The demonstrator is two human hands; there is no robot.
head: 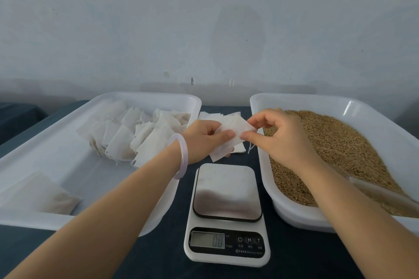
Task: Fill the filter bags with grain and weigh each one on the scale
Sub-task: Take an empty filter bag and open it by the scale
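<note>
Filter bag [229, 140], flat and white, is held over the dark surface [294, 256] between two trays, just beyond the scale [226, 213], whose display reads 0.0. My left grip [204, 138] pinches its left edge and my right grip [278, 136] pinches its right edge. Grain [340, 142] fills the right tray [294, 215]. More bags [136, 131] lie heaped in the left tray [56, 165].

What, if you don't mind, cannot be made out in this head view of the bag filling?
Filter bag: whether its mouth is open; the left hand and right hand pinching it cover its edges.
Translucent scoop in the grain tray: cut off by the right frame edge, shape unclear.
Scale: the print under its buttons is too small to read.
Spare bags behind the hands: their count is hidden.
</note>
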